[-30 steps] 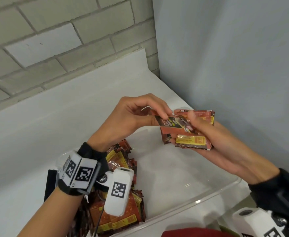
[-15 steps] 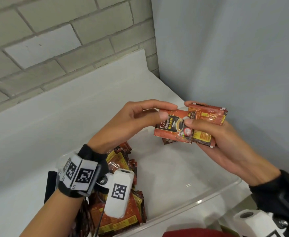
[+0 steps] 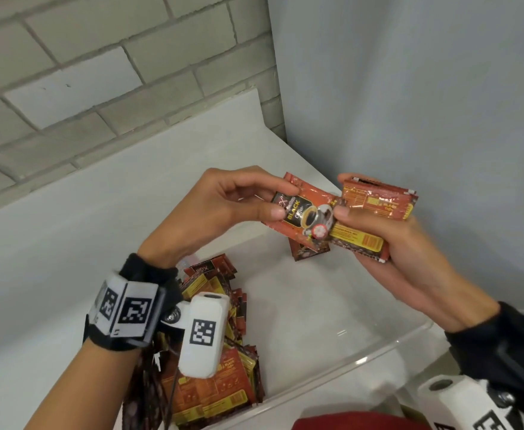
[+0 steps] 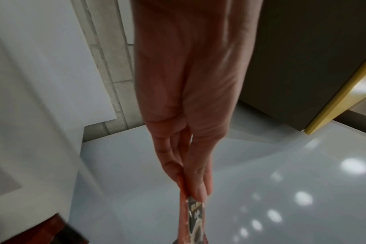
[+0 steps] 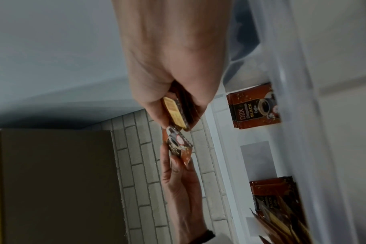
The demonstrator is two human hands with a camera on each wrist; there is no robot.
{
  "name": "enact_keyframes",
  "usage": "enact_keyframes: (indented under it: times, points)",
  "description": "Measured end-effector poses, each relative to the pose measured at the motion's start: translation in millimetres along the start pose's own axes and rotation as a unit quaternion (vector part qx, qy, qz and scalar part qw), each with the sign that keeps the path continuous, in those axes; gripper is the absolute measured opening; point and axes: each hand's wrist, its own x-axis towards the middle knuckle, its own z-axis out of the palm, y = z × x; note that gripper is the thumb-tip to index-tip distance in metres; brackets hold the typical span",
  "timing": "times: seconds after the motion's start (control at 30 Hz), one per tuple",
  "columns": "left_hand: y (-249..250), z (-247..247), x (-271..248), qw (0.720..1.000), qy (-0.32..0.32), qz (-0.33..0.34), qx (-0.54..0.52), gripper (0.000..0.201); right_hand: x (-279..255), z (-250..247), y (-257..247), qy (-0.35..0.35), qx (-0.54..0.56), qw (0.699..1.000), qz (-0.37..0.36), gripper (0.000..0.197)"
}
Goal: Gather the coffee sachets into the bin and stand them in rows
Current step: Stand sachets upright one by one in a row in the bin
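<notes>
My left hand (image 3: 282, 200) pinches one red-and-black coffee sachet (image 3: 304, 215) by its left end, printed front up. Its right end touches the stack of sachets (image 3: 375, 206) that my right hand (image 3: 346, 197) grips, thumb on top. Both hands hover over the far end of the clear bin (image 3: 363, 358). A loose pile of sachets (image 3: 211, 383) lies at the bin's left end, and a few sachets (image 3: 307, 251) stand at its far wall. In the left wrist view the sachet (image 4: 193, 214) shows edge-on between thumb and fingers. In the right wrist view the stack (image 5: 178, 113) and the standing sachets (image 5: 254, 107) show.
The bin sits on a white table (image 3: 99, 212) in a corner. A brick wall (image 3: 99, 72) runs behind it and a grey panel (image 3: 409, 88) stands close on the right. A red object (image 3: 347, 422) shows at the bottom edge.
The sachet in my left hand has slid leftward off the stack and now shows its printed front. Both hands have risen a little above the bin.
</notes>
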Motion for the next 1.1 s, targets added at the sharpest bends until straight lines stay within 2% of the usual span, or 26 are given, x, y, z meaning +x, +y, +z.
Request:
enact_keyframes:
  times: [0.07, 0.17, 0.3, 0.43, 0.67, 1.1]
  points:
    - [7, -7, 1, 0.999, -0.007, 0.004, 0.050, 0.024, 1, -1, 0, 0.027, 0.024, 0.999, -0.022, 0.042]
    - [12, -13, 6, 0.981, -0.064, 0.010, 0.181, 0.026, 3, -5, -1, 0.080, 0.077, 0.993, -0.042, 0.042]
    - [-1, 4, 21, 0.919, -0.153, 0.060, 0.358, 0.025, 3, -6, -1, 0.086, 0.078, 0.992, -0.043, 0.042]
    - [-21, 26, 36, 0.880, -0.194, 0.056, 0.430, 0.029, 2, -5, 0, 0.078, 0.073, 0.993, -0.044, 0.042]
    - [-36, 41, 43, 0.844, -0.198, 0.040, 0.497, 0.034, 1, -8, 0, 0.075, 0.063, 0.994, -0.039, 0.038]
    - [-50, 51, 35, 0.833, -0.121, 0.152, 0.518, 0.020, 0, -4, -1, 0.061, 0.060, 0.996, -0.029, 0.040]
